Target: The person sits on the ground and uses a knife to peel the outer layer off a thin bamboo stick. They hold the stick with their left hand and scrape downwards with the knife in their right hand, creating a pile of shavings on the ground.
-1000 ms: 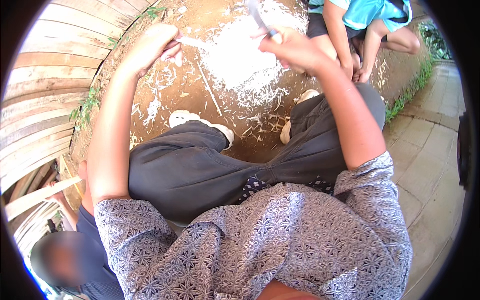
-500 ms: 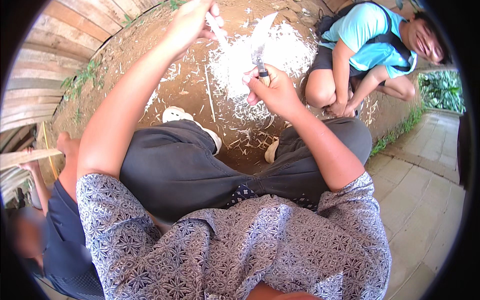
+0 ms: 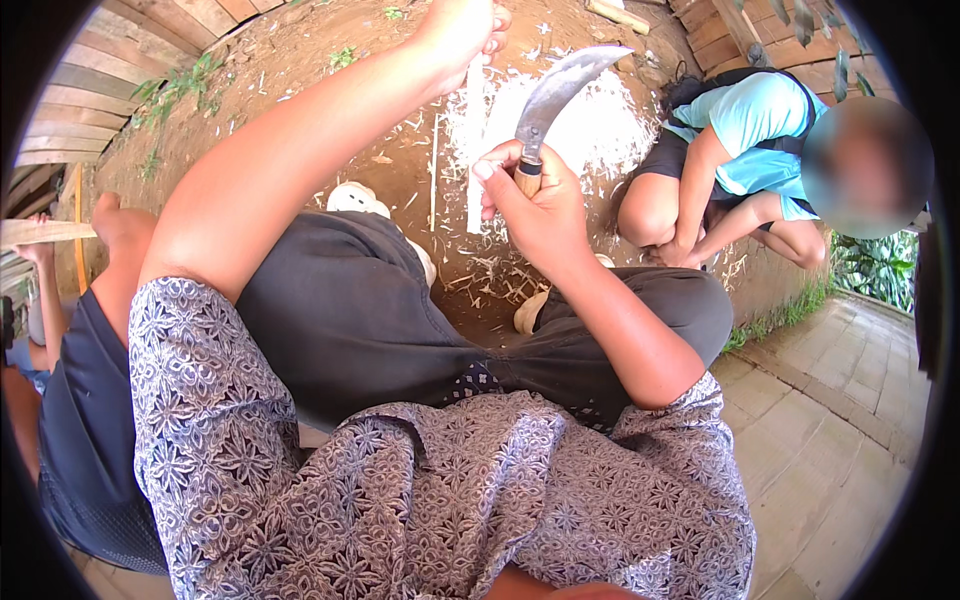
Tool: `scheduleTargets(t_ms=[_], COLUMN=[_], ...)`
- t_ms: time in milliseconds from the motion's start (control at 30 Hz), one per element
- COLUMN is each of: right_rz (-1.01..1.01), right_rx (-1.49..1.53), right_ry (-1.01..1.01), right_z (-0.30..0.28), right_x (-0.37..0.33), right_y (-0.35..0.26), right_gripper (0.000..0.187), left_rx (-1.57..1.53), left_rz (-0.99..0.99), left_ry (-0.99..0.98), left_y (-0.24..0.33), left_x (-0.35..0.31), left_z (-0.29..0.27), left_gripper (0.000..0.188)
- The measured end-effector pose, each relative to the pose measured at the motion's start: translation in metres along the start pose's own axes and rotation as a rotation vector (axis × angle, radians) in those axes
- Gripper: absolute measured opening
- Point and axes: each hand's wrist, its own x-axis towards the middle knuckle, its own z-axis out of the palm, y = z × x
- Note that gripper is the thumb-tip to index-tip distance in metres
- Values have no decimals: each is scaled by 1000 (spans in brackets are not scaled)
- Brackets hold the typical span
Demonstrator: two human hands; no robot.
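Note:
My left hand (image 3: 462, 38), at the top of the view, is closed around the upper end of a pale, flat strip (image 3: 475, 130), likely wood or bamboo. The strip hangs down beside my right hand (image 3: 540, 200), whose thumb and fingertips are at or touching its lower part. That same right hand grips the wooden handle of a knife (image 3: 560, 88). Its broad, curved blade points up and to the right, apart from the strip. Below the hands, a bright heap of white shavings (image 3: 610, 125) covers the soil.
Another thin strip (image 3: 434, 175) lies on the dirt left of the shavings. A person in a light blue shirt (image 3: 745, 125) squats at the right, close to the heap. Someone in dark clothing (image 3: 85, 420) is at my left. Plank walls (image 3: 110, 85) and a paved path (image 3: 820, 420) border the ground.
My left hand has moved right, bringing the strip over beside my right hand. The knife blade has tilted further to the right. My view has shifted slightly.

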Motion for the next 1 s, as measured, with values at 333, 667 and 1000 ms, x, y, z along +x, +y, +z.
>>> scheduleTargets(t_ms=[333, 667, 1000], right_rz=[-12, -97, 218], right_rx=[-94, -191, -324], right_ry=[-129, 141, -105], right_z=[-13, -53, -23], right_x=[-21, -22, -8], right_y=[-26, -48, -36], right_gripper=[7, 23, 25], left_rx=[-48, 44, 65], left_rz=[-17, 119, 72], left_ry=[149, 149, 25], left_y=[20, 9, 1], left_x=[16, 39, -10], left_z=[-18, -48, 31], left_gripper=[41, 42, 37])
